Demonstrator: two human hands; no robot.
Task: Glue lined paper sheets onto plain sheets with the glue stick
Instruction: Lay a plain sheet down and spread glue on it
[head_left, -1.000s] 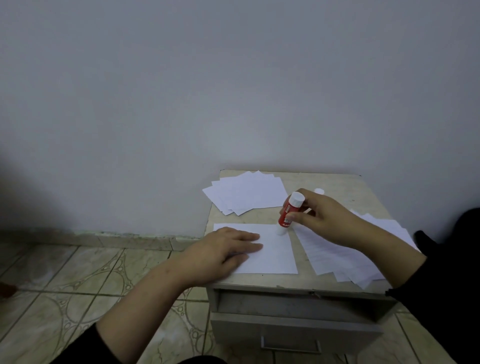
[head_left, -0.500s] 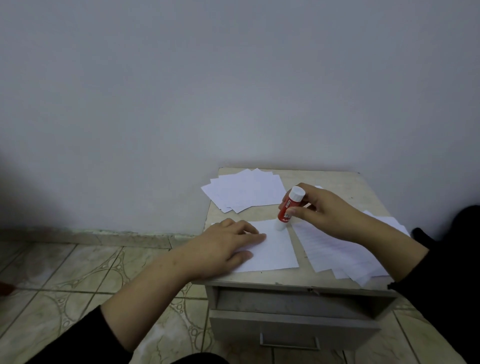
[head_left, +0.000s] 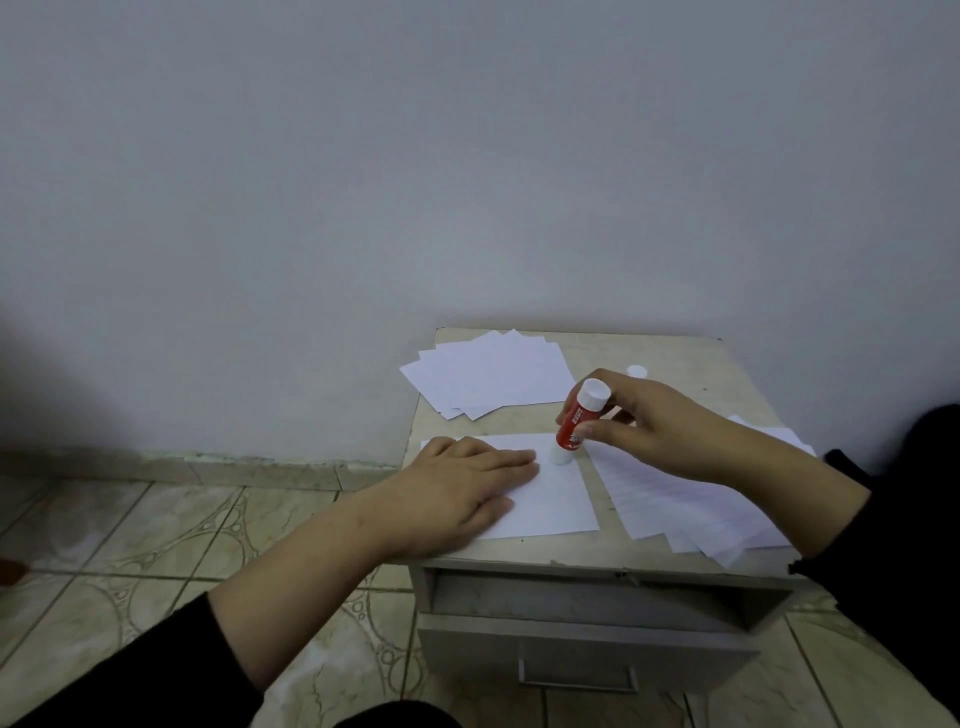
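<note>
- Closest to the camera was the drawer of the little bench, pulled out a bit, with a metal handle on its front.
- The left hand lay flat on the plain sheet near the front edge of the bench, fingers straight and spread, pressing the paper down on its left side.
- The right hand had its fingers curled round the glue stick, pinching the red barrel between thumb and fingertips.
- The stick was tilted, white end cap up, with its white lower end touching the plain sheet near the far right corner.
- Off to the right sat a loose pile of lined sheets, fanned out, partly under the right forearm and just beside the plain sheet.
- Farther back on the left, another stack of plain sheets was spread messily, hanging a little over the bench's left edge.
- A small white cap sat behind the right hand, on the bench.
- Behind everything was a plain grey wall, with patterned floor tiles on the left.
</note>
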